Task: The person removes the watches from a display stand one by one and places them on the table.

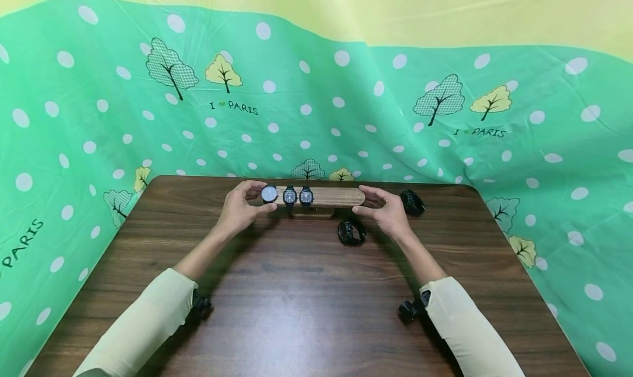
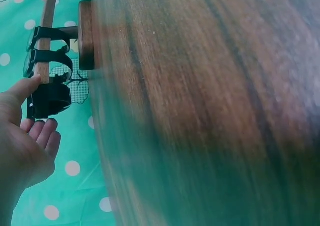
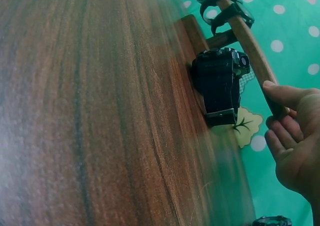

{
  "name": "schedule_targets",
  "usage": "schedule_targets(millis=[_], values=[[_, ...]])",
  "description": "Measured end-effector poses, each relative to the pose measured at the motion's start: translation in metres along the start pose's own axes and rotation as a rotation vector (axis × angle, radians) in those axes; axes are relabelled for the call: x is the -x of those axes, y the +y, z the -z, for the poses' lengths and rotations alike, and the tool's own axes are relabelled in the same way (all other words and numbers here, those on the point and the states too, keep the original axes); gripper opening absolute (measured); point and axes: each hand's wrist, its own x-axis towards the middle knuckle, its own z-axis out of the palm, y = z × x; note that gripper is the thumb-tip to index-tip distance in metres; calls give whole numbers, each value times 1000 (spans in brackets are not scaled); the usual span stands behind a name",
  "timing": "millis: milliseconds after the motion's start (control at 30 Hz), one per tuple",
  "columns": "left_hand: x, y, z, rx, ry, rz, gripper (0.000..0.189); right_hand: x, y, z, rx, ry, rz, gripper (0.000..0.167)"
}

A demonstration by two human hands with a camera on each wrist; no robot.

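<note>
A wooden watch stand [image 1: 336, 196] stands at the far side of the table, its bar raised on a low base [image 1: 311, 214]. My left hand [image 1: 239, 207] grips the bar's left end around a round-faced watch [image 1: 269, 194], thumb in front and fingers behind. Two dark squarish watches, a left one [image 1: 289, 196] and a right one [image 1: 306, 195], hang side by side on the bar. At the bare right end, my right hand [image 1: 390, 212] pinches the bar between thumb and fingers. A black watch [image 1: 351, 232] lies on the table in front of the bar's right half.
Another black watch [image 1: 412, 203] lies beyond the right hand, near the back edge of the brown wooden table [image 1: 277, 300]. Behind the table hangs a green dotted cloth [image 1: 316, 124]. Both wrists carry small black cameras over pale sleeves.
</note>
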Motion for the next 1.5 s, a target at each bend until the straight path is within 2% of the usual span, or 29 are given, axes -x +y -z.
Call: schedule_targets(millis=[333, 1000, 1500], values=[[0, -2, 3, 22, 4, 15, 64, 1, 0, 1, 30, 0, -11, 65], [-1, -4, 9, 48, 0, 45, 62, 1, 0, 1, 18, -2, -4, 65], [0, -8, 12, 132, -6, 74, 64, 0, 0, 1, 21, 1, -6, 65]])
